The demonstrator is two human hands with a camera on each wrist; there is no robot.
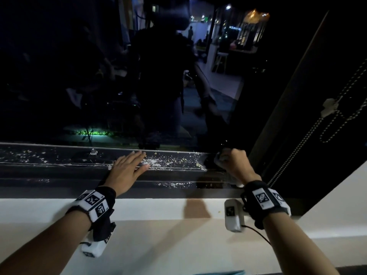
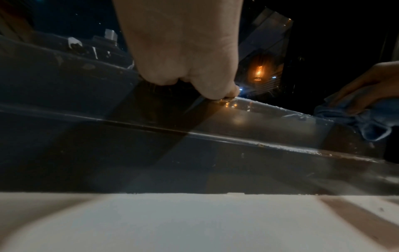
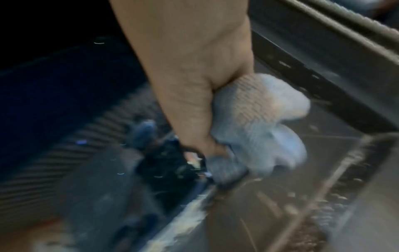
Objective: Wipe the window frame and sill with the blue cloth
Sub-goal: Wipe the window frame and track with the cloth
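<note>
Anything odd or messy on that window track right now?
Yes: pale crumbly debris is scattered along the dark window track, thickest between the flat left hand and the right hand gripping the blue cloth at the corner. More flecks lie far left.

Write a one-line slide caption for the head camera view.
Right hand grips the blue cloth at the crumb-strewn window frame while the left hand rests flat.

Under my hands, a black window frame (image 1: 59,171) flecked with pale crumbs (image 1: 170,160); a blue cloth (image 2: 367,122) in my right; black-and-white checkered wristbands (image 1: 93,203); white sill (image 1: 158,207) nearest me.
</note>
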